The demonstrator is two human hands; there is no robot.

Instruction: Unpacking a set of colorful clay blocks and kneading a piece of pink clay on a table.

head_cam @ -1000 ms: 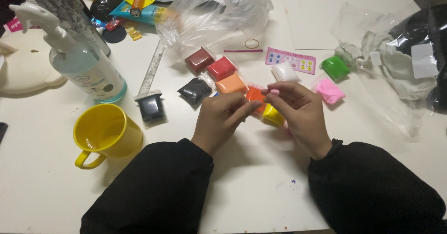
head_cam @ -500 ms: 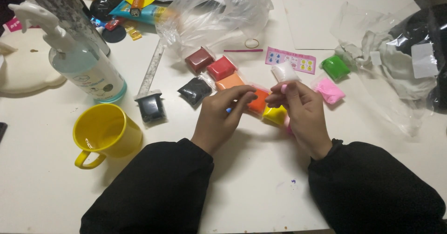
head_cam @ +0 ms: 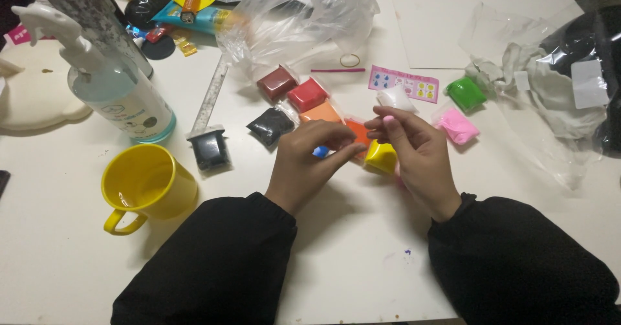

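both hands meet over the bench | left hand [head_cam: 304, 163] and right hand [head_cam: 414, 150] pinching orange clay packet [head_cam: 357, 133] between fingertips | looks unopened | other packets untouched

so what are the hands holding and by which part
Both the left hand and right hand pinch the orange clay packet by its edges; exact grip is hidden.

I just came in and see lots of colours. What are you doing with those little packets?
A person's left hand and right hand meet over an orange clay packet on the white table, fingers pinching it. More packets lie around: red, black, yellow, green, pink. A yellow mug stands at the left.
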